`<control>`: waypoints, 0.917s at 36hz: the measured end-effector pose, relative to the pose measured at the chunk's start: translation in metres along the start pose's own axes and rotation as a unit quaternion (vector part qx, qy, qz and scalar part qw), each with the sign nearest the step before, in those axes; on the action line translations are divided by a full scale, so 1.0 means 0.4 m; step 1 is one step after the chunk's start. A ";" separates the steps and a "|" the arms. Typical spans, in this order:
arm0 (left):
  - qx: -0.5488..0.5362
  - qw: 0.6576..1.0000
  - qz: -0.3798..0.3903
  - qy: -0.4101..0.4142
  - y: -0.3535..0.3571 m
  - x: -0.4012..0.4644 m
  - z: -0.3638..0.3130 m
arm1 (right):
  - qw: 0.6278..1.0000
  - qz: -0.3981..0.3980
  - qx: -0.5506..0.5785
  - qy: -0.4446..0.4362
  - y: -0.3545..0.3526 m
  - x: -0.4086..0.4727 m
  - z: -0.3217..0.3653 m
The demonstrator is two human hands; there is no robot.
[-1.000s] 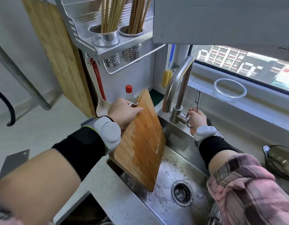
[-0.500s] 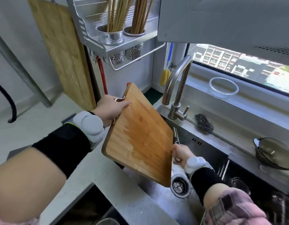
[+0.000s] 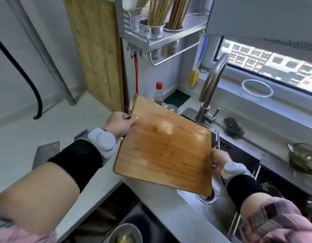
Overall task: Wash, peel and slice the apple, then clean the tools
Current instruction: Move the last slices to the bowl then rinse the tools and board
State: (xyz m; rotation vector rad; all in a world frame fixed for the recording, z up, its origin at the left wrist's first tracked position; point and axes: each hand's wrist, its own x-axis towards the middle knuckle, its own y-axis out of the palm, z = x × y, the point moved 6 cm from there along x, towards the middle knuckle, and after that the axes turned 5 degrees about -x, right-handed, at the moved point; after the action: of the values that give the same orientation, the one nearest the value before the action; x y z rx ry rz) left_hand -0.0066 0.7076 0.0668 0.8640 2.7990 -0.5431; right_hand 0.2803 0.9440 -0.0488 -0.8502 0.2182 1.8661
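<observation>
A pale stone surface (image 3: pixel 20 130) runs along the left and meets a steel sink (image 3: pixel 190 204) at the right, under a window. Above the sink's left edge a person holds a wet wooden cutting board (image 3: pixel 165 151) tilted, its low corner over the drain (image 3: pixel 207 197). The left hand (image 3: pixel 120 124) grips the board's upper left corner, thumb curled over the top face and fingers wrapped round the metal handle there. The right hand (image 3: pixel 219 159) is at the board's right edge, fingers curled round a thin metal peeler (image 3: pixel 217 137) that stands up from the fist; whether it also touches the board cannot be told. Both wrists wear black bands with white pads. A second, larger board (image 3: pixel 93 53) hangs on the wall at the back, beside a metal rack (image 3: pixel 162 37) holding chopsticks. A curved tap (image 3: pixel 211 85) rises behind the sink, with a dark scrubbing brush (image 3: pixel 233 127) lying just to its right. A cleaver (image 3: pixel 46 151) lies flat on the surface at the left. A clear glass bowl (image 3: pixel 257 90) sits on the windowsill, and a dark glass bowl (image 3: pixel 304 158) sits at the far right. A red-capped bottle (image 3: pixel 158 93) stands behind the board. No apple can be made out.
</observation>
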 end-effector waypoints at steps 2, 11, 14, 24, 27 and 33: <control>-0.001 0.999 0.002 -0.032 -0.011 0.004 0.043 | 1.000 -0.025 0.010 -0.004 -0.018 -0.011 0.018; -0.043 0.993 0.010 -0.108 -0.077 -0.065 0.192 | 0.997 -0.081 0.008 -0.011 -0.024 -0.136 0.036; -0.044 0.992 0.009 -0.115 -0.152 -0.095 0.218 | 0.997 -0.073 -0.010 -0.037 0.037 -0.203 0.057; -0.046 0.975 -0.114 -0.185 -0.611 -0.262 0.443 | 0.974 0.071 -0.189 -0.105 0.454 -0.361 0.049; -0.061 0.964 -0.165 -0.198 -0.743 -0.345 0.516 | 0.963 0.120 -0.213 -0.110 0.596 -0.432 0.018; -0.058 0.938 -0.258 -0.225 -0.969 -0.510 0.669 | 0.946 0.167 -0.254 -0.112 0.843 -0.562 -0.053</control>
State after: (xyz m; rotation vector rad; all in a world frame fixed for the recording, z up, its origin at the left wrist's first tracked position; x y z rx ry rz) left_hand -0.0481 0.2025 -0.0137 -0.0436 2.5638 -0.5485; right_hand 0.0491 0.6147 0.0052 -0.9750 -0.2948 2.3712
